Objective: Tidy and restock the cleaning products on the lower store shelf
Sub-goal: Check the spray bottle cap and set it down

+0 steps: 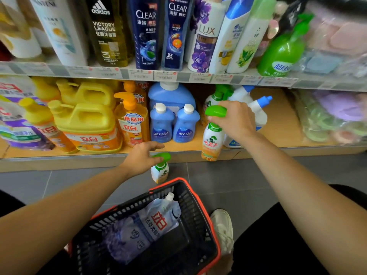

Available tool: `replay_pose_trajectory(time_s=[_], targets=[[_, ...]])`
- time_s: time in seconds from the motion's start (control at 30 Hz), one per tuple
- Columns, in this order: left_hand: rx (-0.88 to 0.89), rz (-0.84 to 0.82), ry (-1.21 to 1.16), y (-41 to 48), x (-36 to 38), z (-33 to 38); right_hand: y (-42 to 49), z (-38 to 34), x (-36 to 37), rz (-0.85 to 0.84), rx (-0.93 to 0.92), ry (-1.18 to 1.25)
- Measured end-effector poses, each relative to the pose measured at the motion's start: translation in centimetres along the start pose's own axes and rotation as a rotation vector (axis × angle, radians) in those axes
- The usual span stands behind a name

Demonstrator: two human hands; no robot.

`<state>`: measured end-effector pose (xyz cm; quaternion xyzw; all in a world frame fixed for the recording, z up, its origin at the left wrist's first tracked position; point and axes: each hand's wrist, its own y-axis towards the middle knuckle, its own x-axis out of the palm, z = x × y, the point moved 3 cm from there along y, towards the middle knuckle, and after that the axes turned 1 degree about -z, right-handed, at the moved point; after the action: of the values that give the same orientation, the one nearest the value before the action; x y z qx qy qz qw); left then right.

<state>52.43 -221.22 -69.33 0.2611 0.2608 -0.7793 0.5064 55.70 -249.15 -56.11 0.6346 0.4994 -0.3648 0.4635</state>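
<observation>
bright, even light from above, shadows soft. the upper shelf point(186, 77) shades the back of the lower shelf point(278, 132), and the basket point(198, 219) is dark inside. the wide lens bows the shelf edges and tips the shampoo bottles point(146, 32) outward. the wrapped packs point(335, 36) at far right are smeared with blur; the price labels point(164, 75) are unreadable. the spray bottle point(212, 139) in the right hand point(236, 120) is sharp.
</observation>
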Motion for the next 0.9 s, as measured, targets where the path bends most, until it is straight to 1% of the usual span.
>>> replay_pose_trajectory(time_s=[0.1,0.17,0.3,0.4,0.5,0.6,0.67,0.73,0.77,0.8,0.83,0.9], targets=[[0.022,0.023,-0.126,-0.7,-0.8,3.3,-1.1,-1.2,-1.8,-0.138,0.007,0.172],[0.031,-0.017,-0.237,-1.5,-0.8,5.6,-2.1,-2.1,-2.8,-0.217,0.000,0.329],[0.068,-0.140,-0.426,-3.4,-0.1,9.2,-4.1,-4.3,-4.1,-0.289,-0.042,0.608],[0.085,-0.164,-0.552,-4.3,0.0,10.8,-5.2,-5.3,-4.9,-0.313,-0.042,0.762],[0.094,-0.134,-0.592,-5.0,-0.4,12.0,-6.3,-4.9,-5.8,-0.280,0.045,0.869],[0.096,-0.107,-0.608,-5.9,-0.4,12.6,-8.3,-3.3,-6.3,-0.188,0.187,0.985],[0.065,-0.053,-0.627,-6.4,-0.6,12.7,-9.3,-2.3,-6.8,-0.019,0.240,0.989],[0.007,0.013,-0.626,-6.8,-0.9,12.8,-9.8,-1.8,-7.4,0.177,0.247,0.953],[-0.015,0.045,-0.612,-7.0,-1.1,12.9,-9.9,-1.9,-7.5,0.224,0.235,0.951],[-0.025,0.077,-0.588,-7.2,-1.3,13.1,-10.1,-2.4,-7.4,0.219,0.210,0.940],[-0.028,0.111,-0.554,-7.5,-1.6,13.3,-10.4,-3.3,-7.1,0.168,0.177,0.922],[-0.024,0.180,-0.444,-8.3,-2.2,13.9,-10.9,-5.4,-5.9,0.009,0.141,0.896]])
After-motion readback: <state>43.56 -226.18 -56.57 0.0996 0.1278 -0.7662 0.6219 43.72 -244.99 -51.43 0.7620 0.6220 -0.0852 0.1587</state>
